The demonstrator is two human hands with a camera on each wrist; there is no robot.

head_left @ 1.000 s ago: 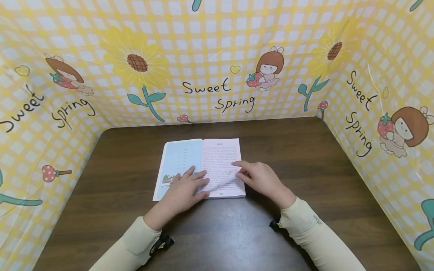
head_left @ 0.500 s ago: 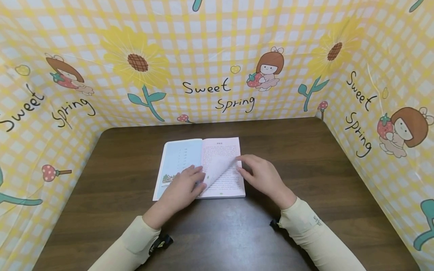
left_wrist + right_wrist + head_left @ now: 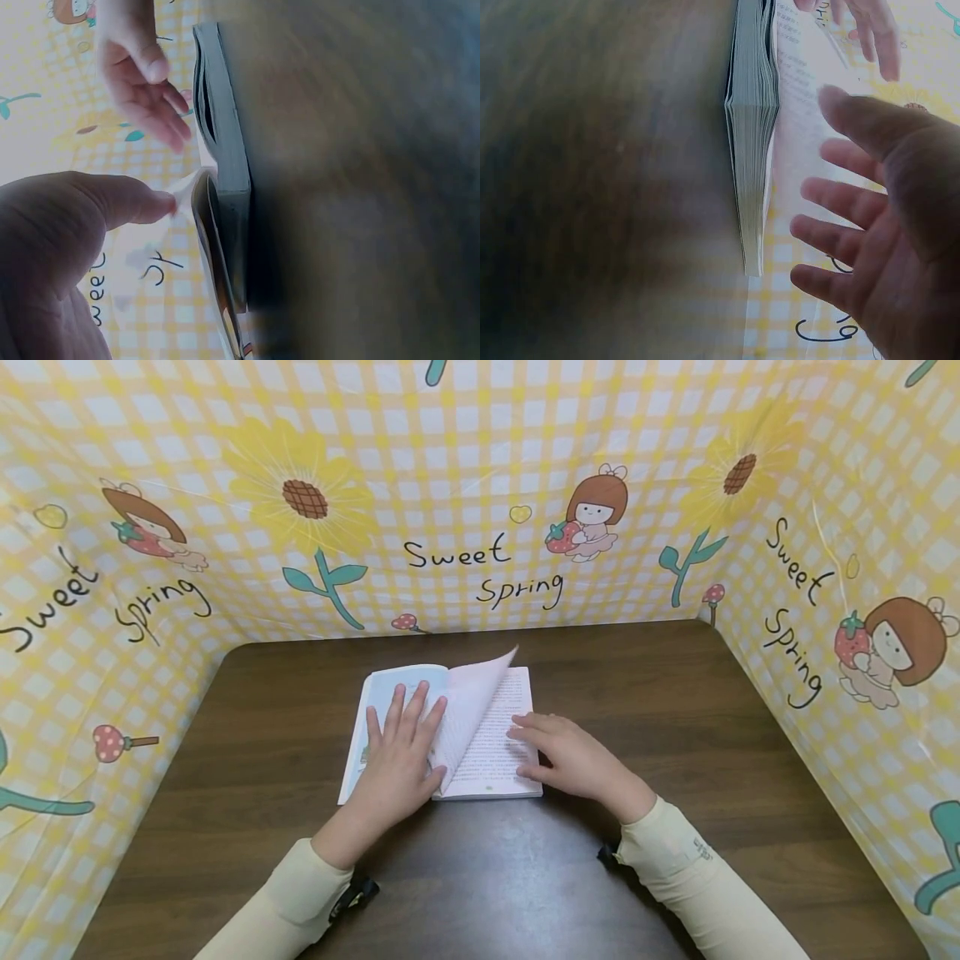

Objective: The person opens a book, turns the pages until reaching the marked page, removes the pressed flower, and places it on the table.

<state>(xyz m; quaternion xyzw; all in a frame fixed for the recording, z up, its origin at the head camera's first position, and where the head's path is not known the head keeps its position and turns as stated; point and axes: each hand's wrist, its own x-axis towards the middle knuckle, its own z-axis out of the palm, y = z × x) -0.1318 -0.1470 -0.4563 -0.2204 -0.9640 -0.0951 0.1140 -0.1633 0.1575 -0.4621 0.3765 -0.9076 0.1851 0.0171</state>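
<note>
An open book (image 3: pixel 495 781) lies on the brown table, with a light blue left page (image 3: pixel 378 693) and a printed right page. One page (image 3: pixel 476 693) stands partly lifted and leans toward the left, its far corner pointing up. My left hand (image 3: pixel 393 764) is spread over the left page, fingers straight, its thumb by the base of the lifted page. Beside the book's right edge hovers my right hand (image 3: pixel 573 756), fingers loosely extended over the page and holding nothing. In the right wrist view, its fingers (image 3: pixel 840 202) are apart from the book's page edges (image 3: pixel 750 150).
The dark wooden table (image 3: pixel 675 710) extends around the book on all sides. A yellow checked cloth (image 3: pixel 465 460) with sunflower prints and lettering walls off the back and both sides.
The page has risen from its lower right corner and swung leftward, leaving the right hand. My left hand has spread its fingers and moved slightly up and left over the left page.
</note>
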